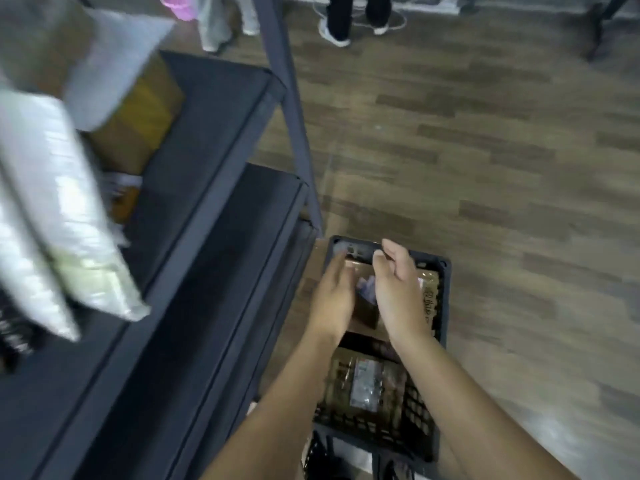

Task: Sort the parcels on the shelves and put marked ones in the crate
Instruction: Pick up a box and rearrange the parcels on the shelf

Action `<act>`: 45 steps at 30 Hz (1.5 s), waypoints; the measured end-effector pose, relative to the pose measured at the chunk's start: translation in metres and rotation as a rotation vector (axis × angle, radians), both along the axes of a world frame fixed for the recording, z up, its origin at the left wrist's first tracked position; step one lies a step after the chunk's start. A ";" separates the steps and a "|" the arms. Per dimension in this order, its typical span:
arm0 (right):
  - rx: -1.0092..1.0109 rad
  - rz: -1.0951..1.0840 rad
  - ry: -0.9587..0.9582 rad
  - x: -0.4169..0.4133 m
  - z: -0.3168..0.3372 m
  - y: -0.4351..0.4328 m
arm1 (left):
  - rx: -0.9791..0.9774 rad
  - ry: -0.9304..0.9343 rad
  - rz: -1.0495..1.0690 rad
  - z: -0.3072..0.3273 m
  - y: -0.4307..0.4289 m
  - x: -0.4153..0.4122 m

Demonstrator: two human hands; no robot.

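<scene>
On wood-plank flooring beside the dark shelving unit [214,140], the black lattice crate [446,271] contains a small cardboard parcel [365,315], judged light and rigid, best gripped by opposite edges; left hand [334,296] lies straight-fingered against it, right hand [398,289] curled above, hold undeterminable.
</scene>
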State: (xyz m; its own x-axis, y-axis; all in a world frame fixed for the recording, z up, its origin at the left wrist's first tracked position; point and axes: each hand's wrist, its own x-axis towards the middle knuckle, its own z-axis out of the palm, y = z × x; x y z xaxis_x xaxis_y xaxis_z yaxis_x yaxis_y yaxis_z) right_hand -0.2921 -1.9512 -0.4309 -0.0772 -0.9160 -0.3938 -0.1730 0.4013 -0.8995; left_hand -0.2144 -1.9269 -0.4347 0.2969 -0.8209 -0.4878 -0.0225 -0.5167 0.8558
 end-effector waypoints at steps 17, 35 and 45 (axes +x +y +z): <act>-0.108 0.857 -0.076 0.175 0.257 0.160 | -0.085 -0.155 0.561 0.260 0.219 0.187; -0.207 0.861 -0.078 0.329 0.307 0.238 | -0.172 -0.170 0.511 0.302 0.277 0.331; -0.304 0.604 -0.025 0.326 0.344 0.146 | -0.217 -0.133 0.532 0.321 0.246 0.370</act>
